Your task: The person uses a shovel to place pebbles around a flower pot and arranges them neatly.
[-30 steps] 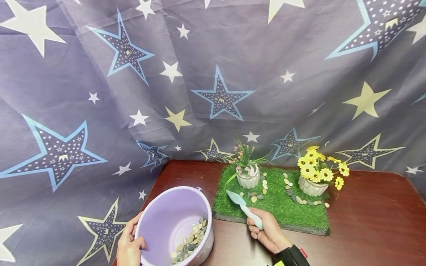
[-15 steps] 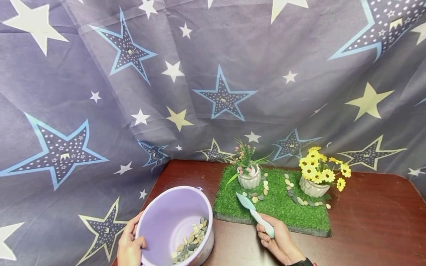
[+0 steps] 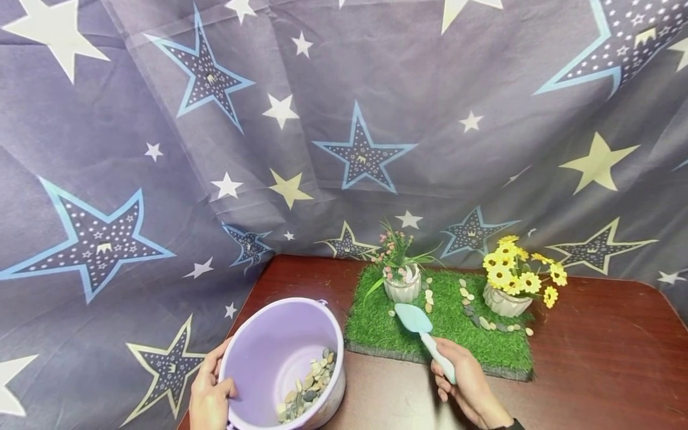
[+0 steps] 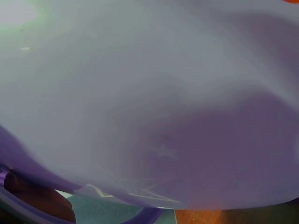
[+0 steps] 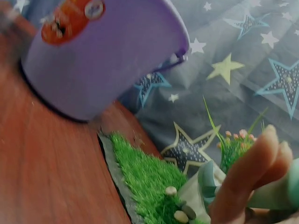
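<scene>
Fingers of my left hand (image 3: 208,388) curl over the left rim of a purple bucket (image 3: 255,352) on the bench (image 3: 384,397), pebbles (image 3: 310,389) inside; next, a garden trowel (image 3: 415,319), pale-blue blade above the artificial-turf mat (image 3: 457,331), its handle gripped by fingers of my right hand (image 3: 466,379).

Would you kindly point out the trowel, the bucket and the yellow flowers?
Trowel (image 3: 418,321), head view, on its blade.
Bucket (image 5: 110,58), right wrist view, on its outer wall.
Yellow flowers (image 3: 529,282), head view, on one bloom.
</scene>
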`<action>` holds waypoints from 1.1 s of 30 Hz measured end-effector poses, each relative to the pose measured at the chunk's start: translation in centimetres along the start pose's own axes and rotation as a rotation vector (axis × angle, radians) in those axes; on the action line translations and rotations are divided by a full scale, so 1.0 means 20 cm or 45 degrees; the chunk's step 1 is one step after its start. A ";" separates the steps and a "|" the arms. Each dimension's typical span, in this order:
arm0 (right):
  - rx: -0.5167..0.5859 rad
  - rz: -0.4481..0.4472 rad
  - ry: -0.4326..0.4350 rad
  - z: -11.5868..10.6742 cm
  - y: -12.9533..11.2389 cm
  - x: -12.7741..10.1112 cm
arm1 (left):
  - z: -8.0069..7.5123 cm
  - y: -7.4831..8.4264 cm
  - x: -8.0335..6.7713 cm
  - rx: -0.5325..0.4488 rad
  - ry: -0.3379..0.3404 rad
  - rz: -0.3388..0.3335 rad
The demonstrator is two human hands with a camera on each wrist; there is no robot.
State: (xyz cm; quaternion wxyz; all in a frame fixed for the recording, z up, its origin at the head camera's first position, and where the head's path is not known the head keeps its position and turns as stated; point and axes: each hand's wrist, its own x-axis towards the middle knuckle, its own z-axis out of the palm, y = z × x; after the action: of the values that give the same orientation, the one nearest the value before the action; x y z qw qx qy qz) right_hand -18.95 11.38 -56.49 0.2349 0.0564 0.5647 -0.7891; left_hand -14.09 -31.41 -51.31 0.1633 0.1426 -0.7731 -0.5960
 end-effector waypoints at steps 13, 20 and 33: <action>0.035 0.034 -0.092 -0.01 0.03 0.08 | -0.01 -0.02 0.00 -0.009 -0.002 0.058; 0.091 0.024 -0.061 -0.06 0.00 0.06 | 0.00 -0.02 0.01 -0.010 -0.003 0.038; 0.049 0.036 -0.156 -0.12 0.02 0.04 | -0.01 -0.01 0.00 0.021 -0.008 0.046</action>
State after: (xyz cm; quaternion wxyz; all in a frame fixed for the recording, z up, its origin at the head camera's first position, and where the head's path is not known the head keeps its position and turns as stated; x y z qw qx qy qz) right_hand -19.97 13.16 -57.89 0.2790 0.0205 0.5333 -0.7983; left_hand -14.07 -31.60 -51.46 0.1705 0.1282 -0.7810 -0.5870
